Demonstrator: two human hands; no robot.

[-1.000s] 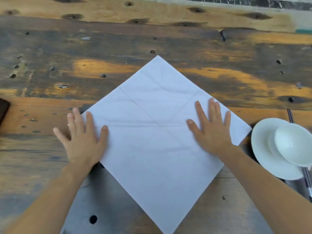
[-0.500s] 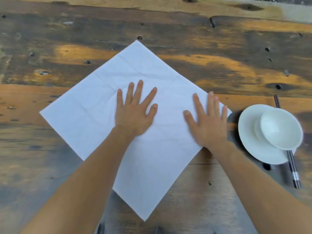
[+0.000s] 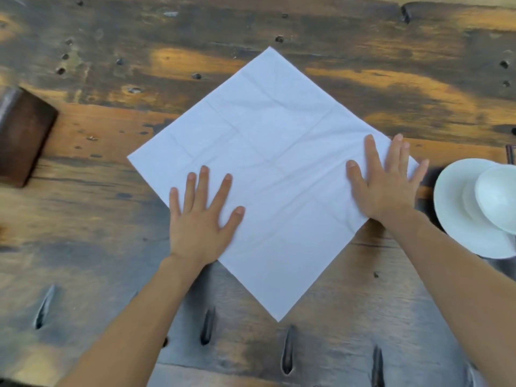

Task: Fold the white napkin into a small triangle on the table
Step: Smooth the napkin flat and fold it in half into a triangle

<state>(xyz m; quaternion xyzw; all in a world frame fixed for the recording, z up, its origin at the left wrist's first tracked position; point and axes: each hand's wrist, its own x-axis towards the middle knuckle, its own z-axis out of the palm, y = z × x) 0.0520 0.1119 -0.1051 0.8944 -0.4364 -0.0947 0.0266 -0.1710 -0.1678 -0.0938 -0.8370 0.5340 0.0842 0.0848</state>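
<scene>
Fingers (image 3: 202,185) of the left hand (image 3: 201,219) are straight and spread, lying flat on the napkin (image 3: 273,129) beside its lower-left edge. The thumb is angled out toward the napkin's middle, and the heel of the hand is off the cloth on the table (image 3: 83,219). Fingers (image 3: 372,155) of the right hand (image 3: 388,182) are also straight and fanned apart, palm down over the napkin's right corner. Two of the fingertips reach just past the napkin's upper-right edge and the little finger ends about at the corner itself. Neither hand pinches or lifts any cloth.

The napkin lies open and flat as a single white square turned like a diamond. One corner points away from the person and one points toward them. Faint creases cross it in a grid, and it is not yet folded.

Right of the napkin, near its right corner but not touching it, is a white plate (image 3: 452,219). A white bowl (image 3: 499,196) sits on it, cut off by the frame edge. Well to the napkin's left lies a dark brown block (image 3: 25,135). Below the napkin's near corner, dark slots (image 3: 206,328) are cut in the table.
</scene>
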